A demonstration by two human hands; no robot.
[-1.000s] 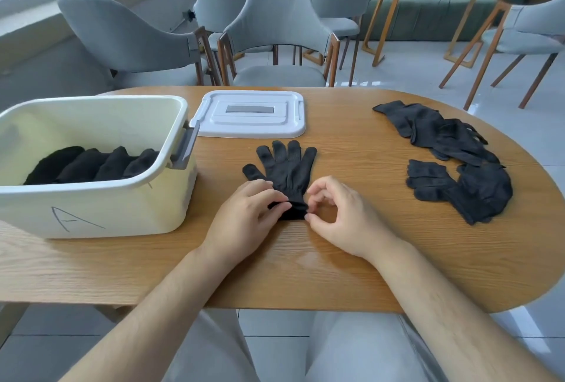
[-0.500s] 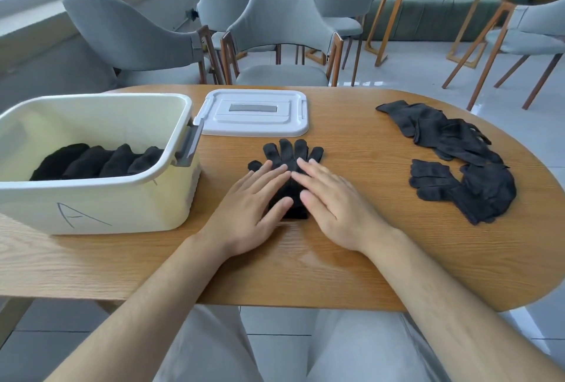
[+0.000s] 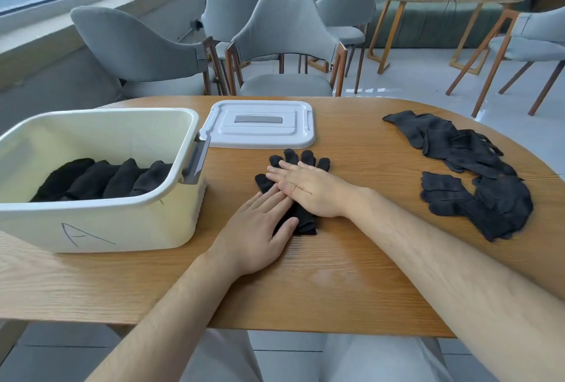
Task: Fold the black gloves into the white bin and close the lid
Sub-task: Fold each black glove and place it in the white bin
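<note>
We have a black knitted glove [image 3: 305,220] lying flat on the oval wooden bench [image 3: 336,284], a little to the right of the open white plastic bin [image 3: 122,229] and not touching it. Both of our hands are on the glove, palms down.

Our left hand [image 3: 260,235] is spread flat with straight fingers over the cuff end, and its thumb lies across the black fabric. Our right hand [image 3: 308,190] presses on the middle of the glove, its fingers straight, close together and pointing towards the bin. The right hand lies just over the left hand's fingertips. The glove's four fingertips show beyond the right hand, its thumb sticks out on the bin side, and its cuff shows between our two wrists.

Inside the bin, a row of folded black gloves [image 3: 101,180] sits along the bottom. The flat white rectangular lid [image 3: 260,125] rests on the bench just past the bin's grey side handle [image 3: 195,161]. Well to the right of the bin lies a loose heap of black gloves [image 3: 477,174].
</note>
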